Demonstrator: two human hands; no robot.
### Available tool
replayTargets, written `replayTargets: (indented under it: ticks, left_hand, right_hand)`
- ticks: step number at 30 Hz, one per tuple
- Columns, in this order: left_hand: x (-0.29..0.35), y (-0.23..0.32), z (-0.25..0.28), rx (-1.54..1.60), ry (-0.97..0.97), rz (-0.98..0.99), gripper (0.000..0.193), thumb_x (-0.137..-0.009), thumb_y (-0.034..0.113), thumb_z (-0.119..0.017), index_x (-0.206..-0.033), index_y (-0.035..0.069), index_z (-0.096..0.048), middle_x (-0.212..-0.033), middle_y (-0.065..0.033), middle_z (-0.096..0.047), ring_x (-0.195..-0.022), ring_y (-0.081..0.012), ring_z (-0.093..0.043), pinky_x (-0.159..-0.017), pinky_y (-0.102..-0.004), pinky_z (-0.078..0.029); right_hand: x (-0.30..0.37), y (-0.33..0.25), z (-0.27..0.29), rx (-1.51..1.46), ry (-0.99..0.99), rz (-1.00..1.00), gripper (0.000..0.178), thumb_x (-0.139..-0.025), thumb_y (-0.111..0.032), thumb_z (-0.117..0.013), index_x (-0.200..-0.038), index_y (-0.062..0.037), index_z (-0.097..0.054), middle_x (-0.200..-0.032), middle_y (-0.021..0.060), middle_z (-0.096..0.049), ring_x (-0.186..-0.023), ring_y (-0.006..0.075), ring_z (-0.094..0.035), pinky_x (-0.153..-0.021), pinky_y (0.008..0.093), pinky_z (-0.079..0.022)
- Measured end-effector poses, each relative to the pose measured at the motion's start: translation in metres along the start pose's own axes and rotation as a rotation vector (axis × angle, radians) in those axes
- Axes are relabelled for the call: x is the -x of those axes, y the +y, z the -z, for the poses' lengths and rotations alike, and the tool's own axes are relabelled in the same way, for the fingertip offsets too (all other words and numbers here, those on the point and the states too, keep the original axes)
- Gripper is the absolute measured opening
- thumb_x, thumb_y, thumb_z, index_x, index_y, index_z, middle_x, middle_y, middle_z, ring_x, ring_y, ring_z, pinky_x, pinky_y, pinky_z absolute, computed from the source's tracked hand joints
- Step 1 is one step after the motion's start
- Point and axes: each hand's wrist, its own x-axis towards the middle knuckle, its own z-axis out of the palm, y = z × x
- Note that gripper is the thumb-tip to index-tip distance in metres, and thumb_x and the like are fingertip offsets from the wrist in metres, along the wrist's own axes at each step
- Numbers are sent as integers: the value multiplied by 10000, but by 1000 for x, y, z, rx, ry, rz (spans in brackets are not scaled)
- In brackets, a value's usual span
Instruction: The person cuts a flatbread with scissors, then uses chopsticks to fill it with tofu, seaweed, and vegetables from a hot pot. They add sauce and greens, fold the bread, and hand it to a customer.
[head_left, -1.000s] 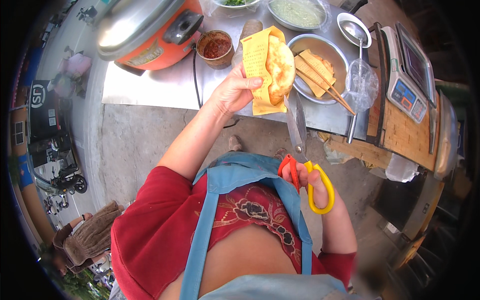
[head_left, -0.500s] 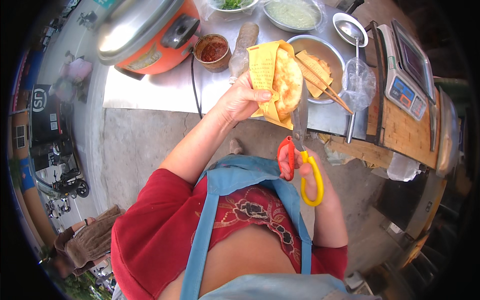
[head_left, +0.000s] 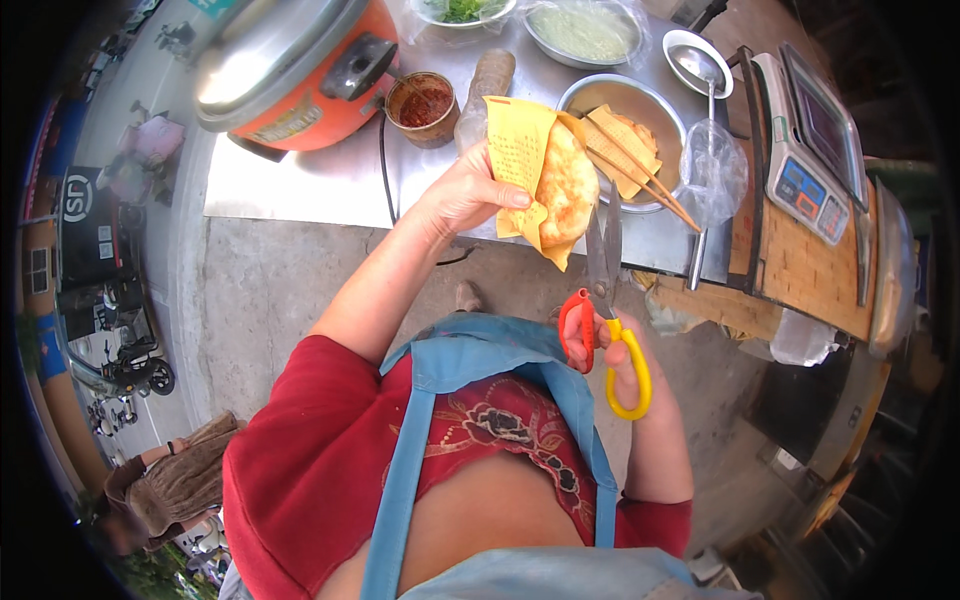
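Observation:
My left hand (head_left: 468, 195) is closed around a round, browned flatbread (head_left: 568, 192), thumb on the front of the yellow printed paper sleeve (head_left: 515, 140) that wraps its left side. I hold it up in front of the table's near edge. Scissors (head_left: 604, 258) with one red and one yellow handle are in my right hand (head_left: 625, 352), fingers through the loops. Their blades point up, slightly parted, beside the bread's lower right edge. Behind the bread, a steel bowl (head_left: 675, 112) holds yellow paper (head_left: 622, 150), with wooden chopsticks (head_left: 658, 188) lying across it.
A large orange cooker (head_left: 320, 110) stands at the back left, beside a pot of red sauce (head_left: 423, 106) and a bottle (head_left: 490, 80). Covered bowls line the back. At right are a white bowl with a ladle (head_left: 700, 62) and a scale (head_left: 808, 150). A person (head_left: 180, 480) is at lower left.
The flatbread in my left hand has shifted slightly left and tilted. My right hand has drawn the scissors a little down and away from it, and their blades have parted.

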Motion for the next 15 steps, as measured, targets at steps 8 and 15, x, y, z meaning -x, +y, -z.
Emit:
replayTargets:
  ticks: [8, 15]
  left_hand:
    - [4, 16, 2, -255, -61, 87, 562, -602, -41, -763, -1128, 20, -575, -1074, -62, -640, -988, -156, -603, -892, -311, -459]
    - [8, 33, 3, -411, -72, 103, 545, -598, -47, -765, -1109, 20, -586, -1049, -58, -648, -955, -141, -607, -859, -304, -474]
  right_hand:
    - [9, -10, 11, 70, -111, -82, 718, -707, -751, -498, -798, -39, -508, -609, -13, -436, -532, 71, -411, -487, 208, -332]
    - [18, -11, 7, 17, -93, -166, 742, -686, -766, -514, -799, -32, -534, -590, -7, -464, -526, 75, -437, -496, 211, -353]
